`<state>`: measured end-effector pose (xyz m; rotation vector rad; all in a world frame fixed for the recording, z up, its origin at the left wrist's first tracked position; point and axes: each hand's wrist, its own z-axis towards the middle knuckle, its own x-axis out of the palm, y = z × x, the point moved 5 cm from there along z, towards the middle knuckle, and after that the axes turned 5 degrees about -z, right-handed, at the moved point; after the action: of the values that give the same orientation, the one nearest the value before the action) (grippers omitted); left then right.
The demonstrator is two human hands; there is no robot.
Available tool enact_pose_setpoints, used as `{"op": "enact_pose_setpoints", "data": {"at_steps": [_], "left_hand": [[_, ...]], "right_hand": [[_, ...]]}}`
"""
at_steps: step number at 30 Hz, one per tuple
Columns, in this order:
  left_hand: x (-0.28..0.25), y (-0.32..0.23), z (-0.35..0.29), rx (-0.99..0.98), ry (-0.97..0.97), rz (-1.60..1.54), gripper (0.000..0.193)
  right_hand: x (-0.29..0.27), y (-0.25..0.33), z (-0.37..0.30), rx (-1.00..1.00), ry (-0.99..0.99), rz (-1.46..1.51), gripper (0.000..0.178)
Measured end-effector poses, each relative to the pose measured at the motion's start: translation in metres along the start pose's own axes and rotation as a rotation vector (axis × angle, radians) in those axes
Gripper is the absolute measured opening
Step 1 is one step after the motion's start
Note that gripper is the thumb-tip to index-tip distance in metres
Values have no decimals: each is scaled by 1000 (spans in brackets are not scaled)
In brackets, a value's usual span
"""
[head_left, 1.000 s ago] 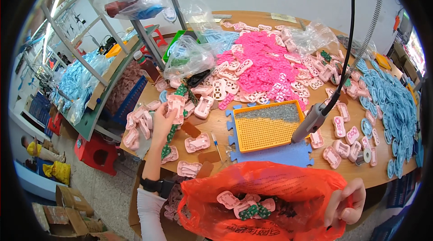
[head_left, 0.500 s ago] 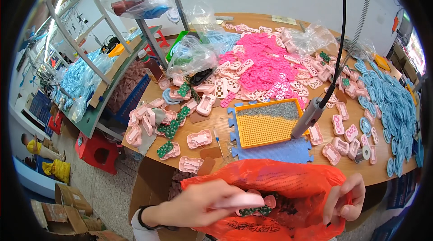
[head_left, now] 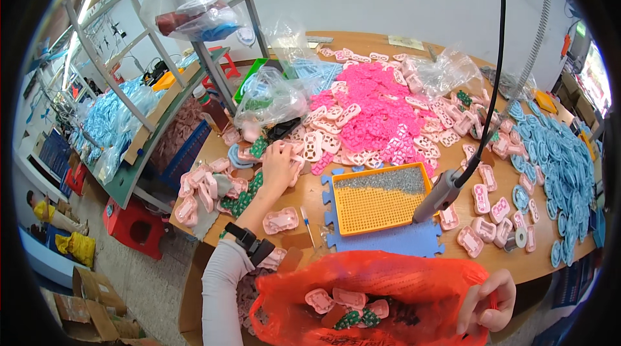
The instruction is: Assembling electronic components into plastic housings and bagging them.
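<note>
My left hand (head_left: 279, 168) reaches across to the left middle of the table. Its fingers are curled over a pink plastic casing (head_left: 297, 171), partly hidden beneath them. Green circuit boards (head_left: 240, 203) and more pink casings lie around that wrist. At the lower right, my right hand (head_left: 486, 304) grips the rim of a red plastic bag (head_left: 381, 265) and keeps its mouth spread. Inside the bag lie several pink casings (head_left: 349, 298) and green boards (head_left: 352, 320).
A yellow tray (head_left: 336, 207) of small metal parts sits on a blue foam mat (head_left: 388, 242). A grey electric screwdriver (head_left: 438, 197) hangs over it on a cord. Bright pink parts (head_left: 372, 106) pile up behind, blue parts (head_left: 559, 171) at right. A pen (head_left: 306, 226) lies left of the mat.
My left hand has left the bag, where it held a pink casing, and has moved up and away to the table pile. The right hand still holds the bag.
</note>
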<state>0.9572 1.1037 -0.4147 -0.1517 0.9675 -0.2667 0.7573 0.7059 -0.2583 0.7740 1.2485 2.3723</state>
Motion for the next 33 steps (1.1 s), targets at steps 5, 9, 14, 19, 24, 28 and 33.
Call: {"op": "enact_pose_setpoints", "data": {"at_steps": [5, 9, 14, 19, 24, 28, 33], "left_hand": [[12, 9, 7, 9, -5, 5, 22], [-15, -14, -5, 260, -60, -25, 20], [-94, -51, -55, 477, -115, 31, 20], [-171, -95, -86, 335, -198, -477, 24], [-246, -146, -141, 280, -124, -831, 17], [-243, -176, -154, 306, 264, -1023, 21], [-196, -188, -148, 292, 632, -941, 27]], "right_hand": [[-5, -2, 1, 39, -38, 34, 33], [-6, -1, 2, 61, -35, 19, 32], [-3, -3, 9, 76, 41, 14, 32], [3, -3, 7, 37, 48, 51, 32], [11, -8, 9, 20, 87, 127, 33], [17, -1, 6, 26, 65, 124, 34], [20, -5, 11, 98, 108, 119, 34]]}}
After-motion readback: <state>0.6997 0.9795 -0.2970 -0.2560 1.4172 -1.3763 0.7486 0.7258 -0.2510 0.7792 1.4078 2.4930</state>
